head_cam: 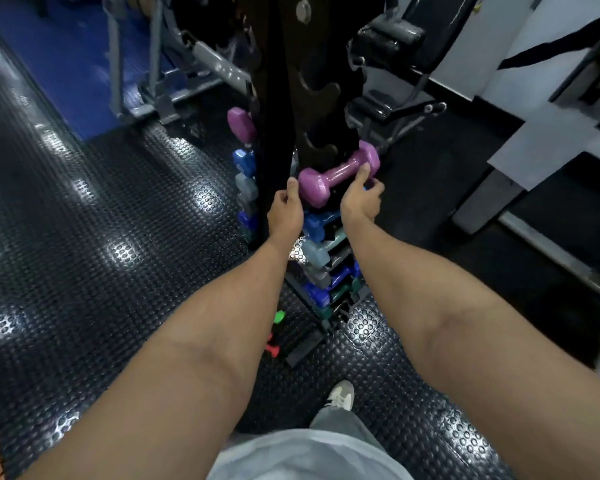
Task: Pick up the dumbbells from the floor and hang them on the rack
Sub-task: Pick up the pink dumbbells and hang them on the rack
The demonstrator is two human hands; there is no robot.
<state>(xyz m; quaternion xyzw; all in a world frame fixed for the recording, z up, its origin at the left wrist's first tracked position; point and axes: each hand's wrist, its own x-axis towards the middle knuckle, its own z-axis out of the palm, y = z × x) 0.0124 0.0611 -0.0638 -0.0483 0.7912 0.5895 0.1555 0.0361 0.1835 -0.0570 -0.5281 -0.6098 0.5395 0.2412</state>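
Scene is dimly lit overall; light is thrown from overhead, seen as white glare patches on the studded rubber floor [84,220], strongest along the left side. The black rack upright [274,133] is crushed to near-featureless dark, slot detail barely resolved. A soft sheen is carried on the purple dumbbell [336,174]. Forearms are evenly lit, no hard shadows cast. Strong wide-angle distortion is seen: edges are bowed and stretched, arms enlarged toward the bottom corners. Background equipment at the top is smeared and soft. Compression softness is noted throughout.
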